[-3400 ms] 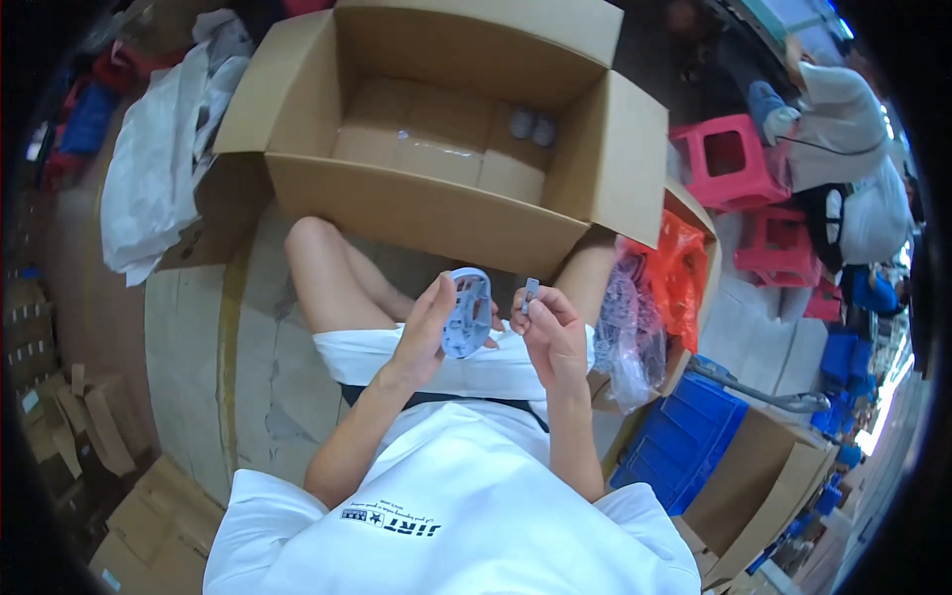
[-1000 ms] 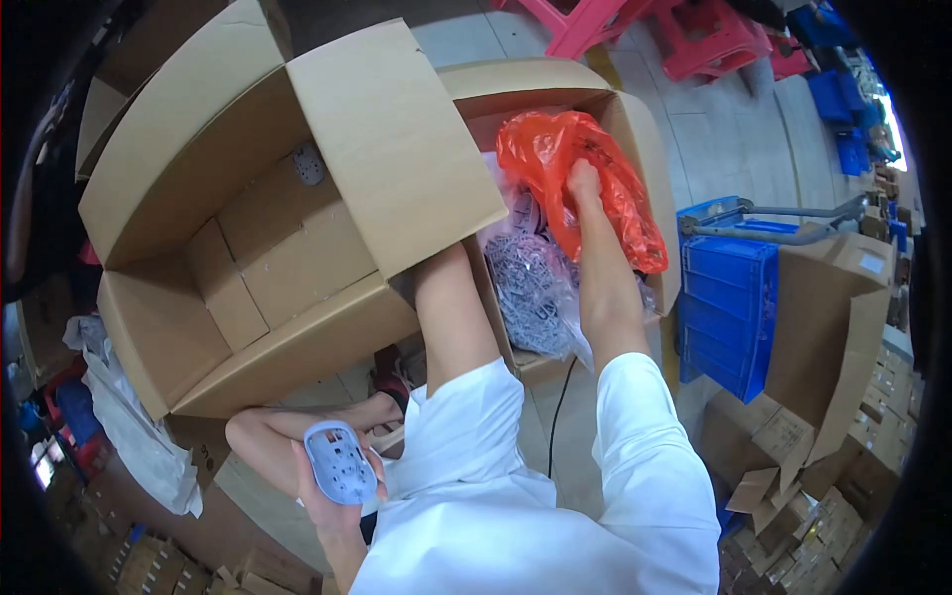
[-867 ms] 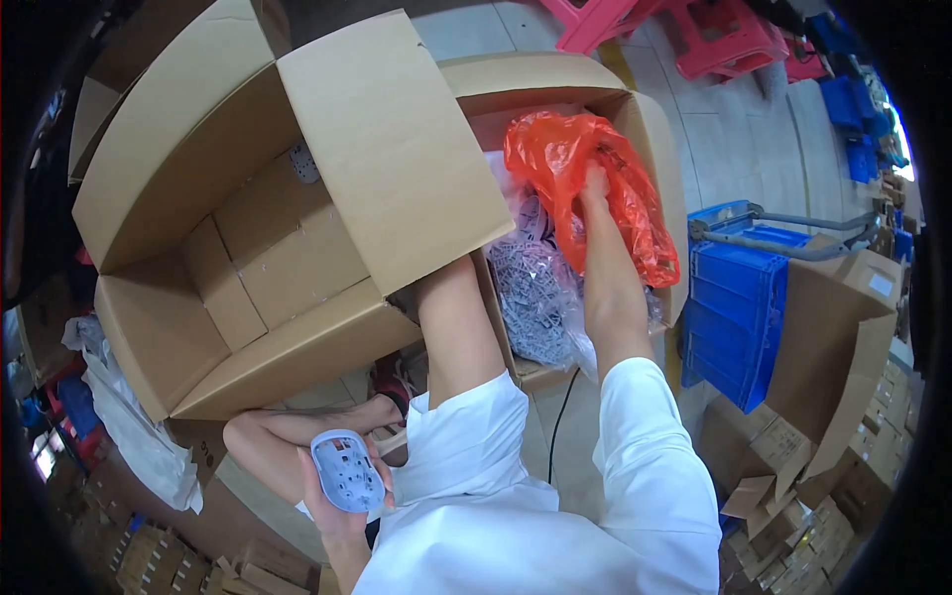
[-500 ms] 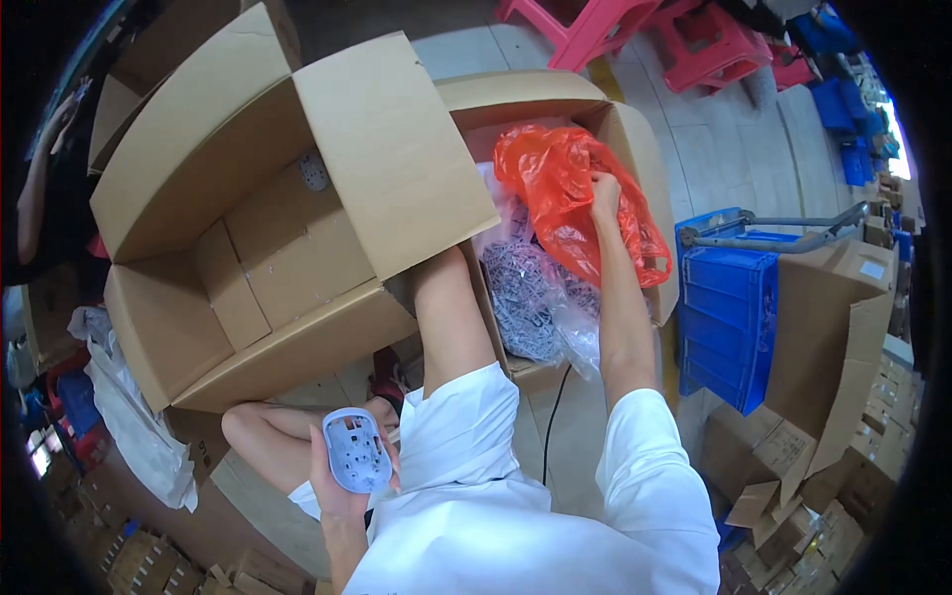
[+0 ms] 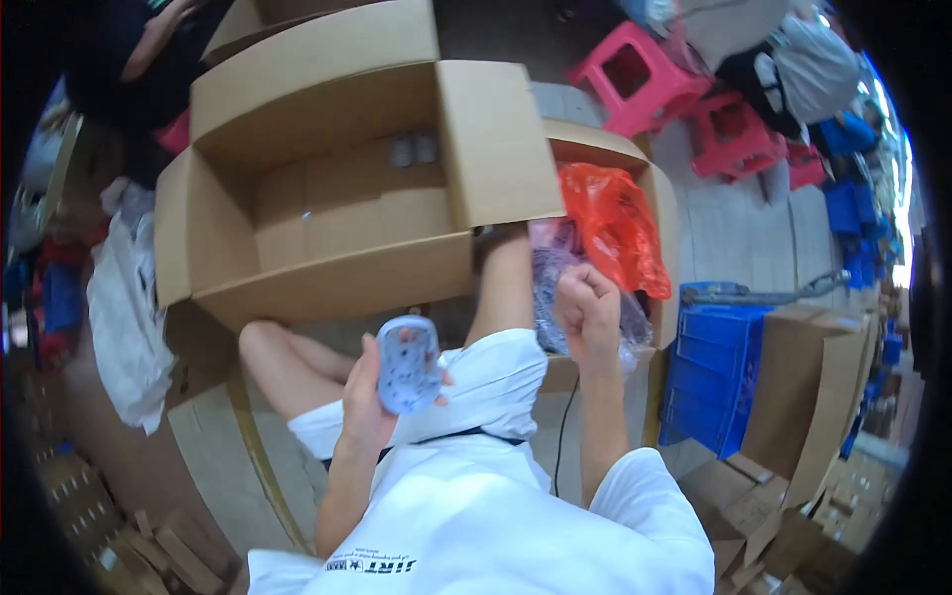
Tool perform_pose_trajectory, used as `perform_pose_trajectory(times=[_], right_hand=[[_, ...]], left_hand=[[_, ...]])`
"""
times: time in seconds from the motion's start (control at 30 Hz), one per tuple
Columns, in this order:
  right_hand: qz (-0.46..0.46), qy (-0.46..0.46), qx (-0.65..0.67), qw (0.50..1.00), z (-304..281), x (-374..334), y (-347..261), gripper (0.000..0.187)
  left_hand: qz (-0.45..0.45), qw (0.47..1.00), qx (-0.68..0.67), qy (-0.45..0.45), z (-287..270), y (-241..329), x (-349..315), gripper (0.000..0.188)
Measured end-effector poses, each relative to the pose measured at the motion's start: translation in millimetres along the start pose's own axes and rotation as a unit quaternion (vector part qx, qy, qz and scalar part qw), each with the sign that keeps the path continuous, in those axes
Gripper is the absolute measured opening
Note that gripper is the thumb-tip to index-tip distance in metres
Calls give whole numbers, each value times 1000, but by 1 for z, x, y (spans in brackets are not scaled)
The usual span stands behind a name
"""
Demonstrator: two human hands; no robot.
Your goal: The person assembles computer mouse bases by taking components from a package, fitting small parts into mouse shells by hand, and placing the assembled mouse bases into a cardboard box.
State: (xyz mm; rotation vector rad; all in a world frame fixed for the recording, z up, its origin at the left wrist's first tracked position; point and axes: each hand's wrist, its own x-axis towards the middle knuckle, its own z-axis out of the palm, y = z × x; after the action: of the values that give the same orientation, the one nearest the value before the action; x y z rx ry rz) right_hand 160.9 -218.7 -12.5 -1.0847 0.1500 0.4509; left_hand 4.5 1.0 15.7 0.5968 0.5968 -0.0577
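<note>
My left hand (image 5: 368,397) grips a pale blue-grey oval plastic shell (image 5: 408,365) with small cut-outs and moulded details, held up above my lap. My right hand (image 5: 587,302) is closed, its fingers curled; whatever they hold, if anything, is hidden. It hovers over the near side of a cardboard box containing a red plastic bag (image 5: 617,228) and a clear bag (image 5: 635,322) of small greyish-purple parts. Left of that box stands a larger open carton (image 5: 327,283), with two small pale pieces (image 5: 413,150) lying inside near its far right corner.
Blue plastic crates (image 5: 712,372) and an open cardboard box (image 5: 808,387) stand at the right. Pink stools (image 5: 645,79) are at the far right, with a person in grey (image 5: 813,64) beyond. Another person's arm (image 5: 151,42) shows at the far left. White sheeting (image 5: 124,317) hangs left of the carton.
My right hand has let go of the red bag and drawn back toward me, now closed. The view has shifted, and a second pale piece now shows in the large carton.
</note>
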Motion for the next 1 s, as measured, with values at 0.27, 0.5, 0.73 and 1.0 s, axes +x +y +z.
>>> perform_pose_trajectory(times=[0.27, 0.5, 0.73, 1.0], right_hand=[[152, -169, -23, 974, 120, -63, 34, 3], [58, -235, -259, 935, 147, -75, 49, 3], [10, -244, -366, 898, 160, -79, 45, 2], [-36, -261, -359, 895, 159, -77, 49, 1]], left_hand=[[168, 980, 109, 15, 1, 36, -32, 34], [187, 976, 89, 69, -32, 40, -51, 39], [181, 978, 49, 91, -35, 48, -55, 35], [173, 983, 31, 46, -44, 44, -48, 36]])
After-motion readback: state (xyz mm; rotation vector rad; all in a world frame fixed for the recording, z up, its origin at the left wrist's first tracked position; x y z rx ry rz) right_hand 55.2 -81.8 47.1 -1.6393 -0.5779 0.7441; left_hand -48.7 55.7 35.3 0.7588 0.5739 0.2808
